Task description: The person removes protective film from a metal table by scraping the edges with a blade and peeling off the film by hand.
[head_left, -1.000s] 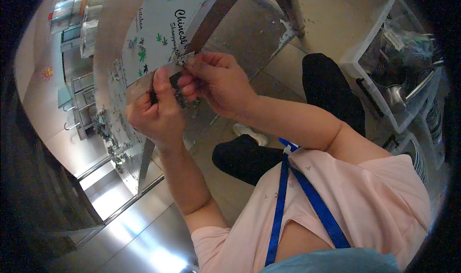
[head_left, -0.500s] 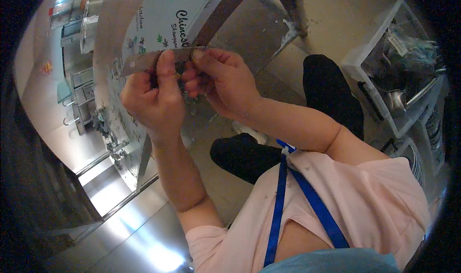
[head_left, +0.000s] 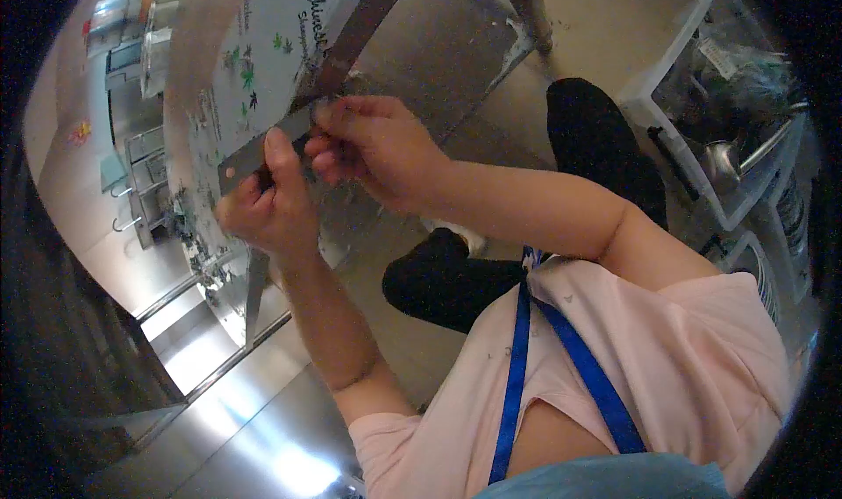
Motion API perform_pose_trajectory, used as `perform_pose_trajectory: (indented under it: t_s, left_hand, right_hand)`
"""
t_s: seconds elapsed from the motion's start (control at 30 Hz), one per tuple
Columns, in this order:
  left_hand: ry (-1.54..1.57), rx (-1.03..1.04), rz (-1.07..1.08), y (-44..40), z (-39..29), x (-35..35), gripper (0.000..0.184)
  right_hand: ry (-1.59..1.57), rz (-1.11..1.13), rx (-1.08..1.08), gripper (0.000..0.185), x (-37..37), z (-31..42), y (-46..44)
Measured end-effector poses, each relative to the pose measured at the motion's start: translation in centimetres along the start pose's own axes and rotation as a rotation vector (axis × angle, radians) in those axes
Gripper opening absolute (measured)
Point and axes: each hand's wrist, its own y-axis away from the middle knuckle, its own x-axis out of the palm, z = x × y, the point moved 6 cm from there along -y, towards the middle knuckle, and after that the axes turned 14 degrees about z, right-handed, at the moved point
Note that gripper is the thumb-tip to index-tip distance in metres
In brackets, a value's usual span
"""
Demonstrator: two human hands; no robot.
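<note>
My left hand [head_left: 274,203] is closed on the near end of a flat dark metal strip [head_left: 241,164], its thumb laid on top. A round hole shows near that end of the strip. At the far end, my right hand [head_left: 373,148] pinches the strip between thumb and fingertips, the other fingers curled below. Just beyond both hands is a white panel [head_left: 272,39] printed with leaves and lettering, with brown edging. The strip lies along its lower edge; whether the two touch I cannot tell.
A clear plastic bin [head_left: 645,104] at right holds a metal ladle [head_left: 724,161] and bagged things. Dark flaky debris [head_left: 206,275] clings to the panel's lower left. Metal racks [head_left: 145,170] stand at far left. My dark-clad legs [head_left: 605,139] are below.
Both hands have shifted slightly left with the strip, which now slopes more steeply. My left hand sits a little lower. The view has moved slightly, and the panel's lettering appears higher.
</note>
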Motion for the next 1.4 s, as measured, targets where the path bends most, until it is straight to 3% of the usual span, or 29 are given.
perform_pose_trajectory:
  t_s: [0.1, 0.3, 0.4, 0.6, 0.8, 0.9, 1.1, 1.2, 1.3, 1.4]
  left_hand:
    - [0.146, -0.025, -0.036, -0.3, 0.8, 0.6, 0.020]
    - [-0.011, -0.071, -0.004, -0.9, 0.6, 0.7, 0.018]
    - [0.211, -0.098, 0.001, -1.1, -0.1, 1.1, 0.020]
    - [0.040, -0.104, 0.068, -1.3, 0.1, 0.8, 0.021]
    - [0.271, -0.173, 0.079, -1.5, -0.7, 1.7, 0.020]
    - [0.015, -0.051, 0.082, -1.8, -0.7, 1.2, 0.020]
    - [-0.020, -0.076, 0.099, -2.3, -1.5, 1.5, 0.019]
    - [0.144, -0.105, 0.083, -2.4, -2.0, 2.0, 0.019]
    - [0.150, -0.063, 0.028, -2.5, -1.3, 2.0, 0.029]
    - [0.027, -0.016, 0.068, -3.1, -2.5, 1.9, 0.018]
  right_hand:
    - [0.016, -0.046, -0.029, 0.014, -0.2, 0.3, -0.4]
    - [0.016, -0.022, -0.078, 0.014, -0.1, 1.2, -0.7]
    - [0.038, -0.036, -0.105, 0.014, -0.3, 1.2, -0.8]
    - [0.069, -0.049, -0.122, 0.016, -0.1, 1.5, -0.6]
    - [0.080, -0.044, -0.131, 0.016, -0.1, 2.1, -0.7]
    - [0.092, -0.033, -0.135, 0.016, 0.0, 2.3, -0.6]
    - [0.120, -0.069, -0.121, 0.017, 0.0, 3.0, -0.5]
    - [0.092, -0.059, -0.129, 0.017, 0.1, 3.3, -0.3]
    - [0.077, -0.050, -0.139, 0.018, 0.1, 3.6, -0.3]
    - [0.070, -0.069, -0.140, 0.018, 0.2, 4.0, -0.3]
